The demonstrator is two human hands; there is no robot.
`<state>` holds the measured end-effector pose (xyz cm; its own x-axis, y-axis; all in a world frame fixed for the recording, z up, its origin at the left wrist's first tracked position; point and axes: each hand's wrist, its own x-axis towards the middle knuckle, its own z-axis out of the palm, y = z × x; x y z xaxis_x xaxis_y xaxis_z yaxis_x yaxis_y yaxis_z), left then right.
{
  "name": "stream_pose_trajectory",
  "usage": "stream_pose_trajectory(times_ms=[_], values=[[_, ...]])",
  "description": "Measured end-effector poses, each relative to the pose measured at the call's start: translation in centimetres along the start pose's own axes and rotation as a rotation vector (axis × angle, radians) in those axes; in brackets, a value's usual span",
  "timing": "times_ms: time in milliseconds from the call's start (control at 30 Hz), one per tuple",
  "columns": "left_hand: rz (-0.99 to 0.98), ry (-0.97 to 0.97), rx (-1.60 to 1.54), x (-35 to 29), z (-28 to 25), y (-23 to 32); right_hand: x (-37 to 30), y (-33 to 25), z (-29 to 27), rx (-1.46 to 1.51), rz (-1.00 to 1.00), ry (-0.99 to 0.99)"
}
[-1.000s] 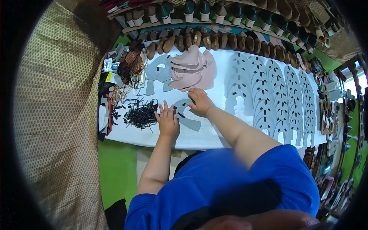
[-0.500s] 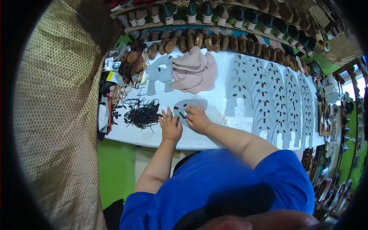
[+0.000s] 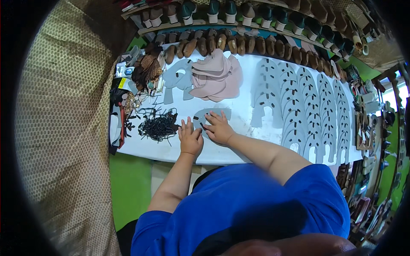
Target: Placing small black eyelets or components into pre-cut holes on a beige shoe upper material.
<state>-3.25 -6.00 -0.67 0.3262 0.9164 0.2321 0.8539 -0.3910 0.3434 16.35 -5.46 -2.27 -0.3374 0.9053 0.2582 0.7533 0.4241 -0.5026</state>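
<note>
Since a second ago: right hand (image 3: 219,129) has come nearer the body, onto a flat, grey, horseshoe-shaped sheet piece (image 3: 201,114); piece has turned, visible leg now pointing away to the right. Left hand (image 3: 191,138) shifted slightly rightward.

Piece lies on the white tabletop (image 3: 245,111), partly under the right fingers, just right of the left fingertips. Right fingers spread, palm down; left fingers loosely extended, nothing seen gripped. Whether right thumb and forefinger pinch anything: cannot tell.

Handling, judged: light, thin, pliable, apt to slide or swivel; likely tough. Best steadied flat under spread fingertips, lifted by its outer edge.

Counts: one piece at the fingers, two dark patches showing. Five rows of overlapping grey pieces (image 3: 292,104), well right of the right fingers. One pink sheet pile (image 3: 217,79) beyond them, layers uncountable. One black strip tangle (image 3: 158,127) left of the left fingers, strands uncountable.
</note>
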Motion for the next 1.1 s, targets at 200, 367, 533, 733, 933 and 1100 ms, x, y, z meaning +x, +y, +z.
stream_pose_trajectory(times_ms=[200, 367, 533, 733, 933, 1100], values=[[0.015, 0.015, -0.015, 0.0, -0.1, -0.1, -0.1, -0.1, -0.4, 0.037, -0.05, 0.016], [0.02, 0.01, -0.027, 0.0, -0.4, 0.1, -0.2, 0.0, -0.5, 0.101, -0.075, 0.0], [0.034, 0.0, -0.05, 0.1, -1.0, 0.6, -0.3, 0.6, -0.5, 0.149, -0.099, -0.018], [-0.062, -0.014, -0.014, 0.2, -0.3, 0.3, 0.1, 0.1, 0.3, 0.027, 0.009, 0.06], [-0.051, -0.043, 0.001, 0.1, -0.2, 0.1, 0.0, 0.1, 0.0, 0.049, 0.01, 0.016], [-0.008, -0.025, -0.007, 0.0, -0.1, -0.3, 0.1, 0.1, -0.3, 0.072, -0.02, -0.02]])
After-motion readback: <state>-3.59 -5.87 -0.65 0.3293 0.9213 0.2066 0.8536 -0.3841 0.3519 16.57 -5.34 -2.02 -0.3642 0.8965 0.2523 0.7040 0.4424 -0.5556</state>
